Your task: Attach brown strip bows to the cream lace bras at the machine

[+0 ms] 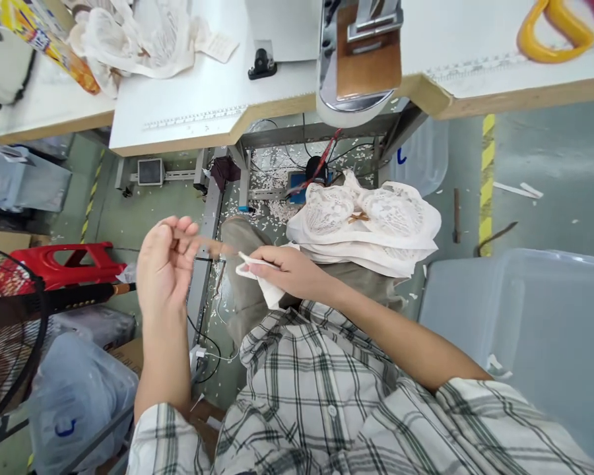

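Note:
My right hand [292, 270] is closed on a small white fabric piece [262, 280], pinched at its top edge above my lap. My left hand [165, 264] is raised to the left of it, fingers curled and partly smeared by motion, with a thin brownish strip [205, 245] running from its fingertips toward the right hand. A stack of white lace pieces [366, 221] lies on my right knee. The sewing machine head [361, 56] stands on the white table [202, 99] in front of me.
More lace pieces [138, 36] lie at the table's far left. A red stool [59, 264] and a black fan [4, 330] are on the left. A translucent plastic bin [525, 316] stands on the right. Scraps litter the floor under the table. Yellow scissors handle [554, 33] top right.

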`<control>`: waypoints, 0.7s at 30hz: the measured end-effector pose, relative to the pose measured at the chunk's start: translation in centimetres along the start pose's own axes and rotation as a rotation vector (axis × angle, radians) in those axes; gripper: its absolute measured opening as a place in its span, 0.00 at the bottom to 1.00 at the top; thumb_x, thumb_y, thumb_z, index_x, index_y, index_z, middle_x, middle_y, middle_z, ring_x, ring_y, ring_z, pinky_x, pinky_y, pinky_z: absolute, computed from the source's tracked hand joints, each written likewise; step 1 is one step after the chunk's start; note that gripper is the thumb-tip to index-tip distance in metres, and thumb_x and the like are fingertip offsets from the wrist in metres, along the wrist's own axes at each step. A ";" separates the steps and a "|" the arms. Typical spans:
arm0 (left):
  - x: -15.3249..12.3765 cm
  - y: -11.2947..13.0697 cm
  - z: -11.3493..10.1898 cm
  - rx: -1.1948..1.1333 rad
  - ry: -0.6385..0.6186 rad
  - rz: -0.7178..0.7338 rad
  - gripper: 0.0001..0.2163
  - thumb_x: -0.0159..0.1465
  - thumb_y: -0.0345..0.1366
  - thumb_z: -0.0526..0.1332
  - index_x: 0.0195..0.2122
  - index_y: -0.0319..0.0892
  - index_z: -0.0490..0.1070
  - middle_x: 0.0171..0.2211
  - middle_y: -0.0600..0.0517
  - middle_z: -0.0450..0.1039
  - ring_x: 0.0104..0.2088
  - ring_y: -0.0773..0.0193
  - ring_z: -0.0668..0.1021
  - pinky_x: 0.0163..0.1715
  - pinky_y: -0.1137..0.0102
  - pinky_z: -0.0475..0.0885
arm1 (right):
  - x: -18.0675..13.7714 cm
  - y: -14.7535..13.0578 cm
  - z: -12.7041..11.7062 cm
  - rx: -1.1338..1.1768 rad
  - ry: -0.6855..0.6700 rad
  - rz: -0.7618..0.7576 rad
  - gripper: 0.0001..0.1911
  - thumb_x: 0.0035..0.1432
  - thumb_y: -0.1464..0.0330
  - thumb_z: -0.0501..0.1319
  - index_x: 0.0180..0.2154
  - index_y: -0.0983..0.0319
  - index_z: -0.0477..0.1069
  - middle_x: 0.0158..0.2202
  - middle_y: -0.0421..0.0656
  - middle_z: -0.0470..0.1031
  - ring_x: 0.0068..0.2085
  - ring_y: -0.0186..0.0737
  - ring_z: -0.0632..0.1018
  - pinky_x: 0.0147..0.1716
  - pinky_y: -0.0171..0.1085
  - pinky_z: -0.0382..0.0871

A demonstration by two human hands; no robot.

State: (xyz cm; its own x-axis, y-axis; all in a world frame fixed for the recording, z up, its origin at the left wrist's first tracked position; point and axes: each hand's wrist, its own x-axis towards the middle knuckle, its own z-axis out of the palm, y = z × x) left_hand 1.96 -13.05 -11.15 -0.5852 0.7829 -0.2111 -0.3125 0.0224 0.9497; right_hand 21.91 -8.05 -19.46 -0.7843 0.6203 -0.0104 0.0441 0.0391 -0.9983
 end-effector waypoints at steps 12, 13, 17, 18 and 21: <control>-0.7 -3.5 1.8 0.028 -0.138 -0.259 0.10 0.61 0.40 0.70 0.34 0.42 0.72 0.23 0.57 0.74 0.25 0.69 0.79 0.26 0.77 0.74 | -1.8 0.8 1.2 0.121 0.090 0.120 0.11 0.66 0.58 0.58 0.39 0.59 0.63 0.23 0.32 0.65 0.23 0.31 0.67 0.26 0.32 0.58; -0.5 -3.0 1.8 -0.009 -0.145 -0.309 0.09 0.63 0.38 0.68 0.33 0.41 0.70 0.19 0.59 0.69 0.22 0.71 0.76 0.24 0.78 0.72 | -2.0 0.8 1.1 0.037 0.104 0.083 0.11 0.67 0.59 0.57 0.37 0.59 0.63 0.22 0.32 0.63 0.23 0.30 0.65 0.27 0.33 0.57; 2.3 1.1 -0.3 -0.175 -0.047 -0.410 0.12 0.70 0.26 0.56 0.27 0.41 0.63 0.12 0.65 0.48 0.12 0.77 0.57 0.17 0.79 0.59 | -3.9 1.5 0.0 -0.217 0.119 0.012 0.09 0.68 0.62 0.55 0.36 0.59 0.64 0.23 0.33 0.62 0.24 0.31 0.63 0.28 0.33 0.54; 3.1 2.2 -1.1 -0.194 0.005 -0.401 0.13 0.70 0.25 0.53 0.27 0.41 0.62 0.12 0.64 0.46 0.11 0.76 0.56 0.15 0.79 0.57 | -4.5 1.8 -0.3 -0.247 0.111 0.024 0.10 0.68 0.61 0.54 0.36 0.59 0.64 0.23 0.34 0.63 0.24 0.31 0.63 0.28 0.33 0.53; 4.9 3.5 -3.1 -0.178 0.092 -0.371 0.13 0.69 0.24 0.52 0.27 0.42 0.61 0.11 0.64 0.45 0.11 0.75 0.52 0.14 0.77 0.53 | -5.9 2.2 -1.2 -0.277 0.105 0.070 0.11 0.68 0.60 0.55 0.35 0.59 0.65 0.24 0.35 0.67 0.25 0.32 0.65 0.28 0.34 0.53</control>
State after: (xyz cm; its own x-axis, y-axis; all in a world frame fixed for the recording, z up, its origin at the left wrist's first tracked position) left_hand -4.32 -11.03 -9.63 -0.4707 0.6827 -0.5589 -0.6343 0.1785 0.7522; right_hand 27.35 -10.65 -21.51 -0.7056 0.7063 -0.0578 0.2739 0.1965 -0.9415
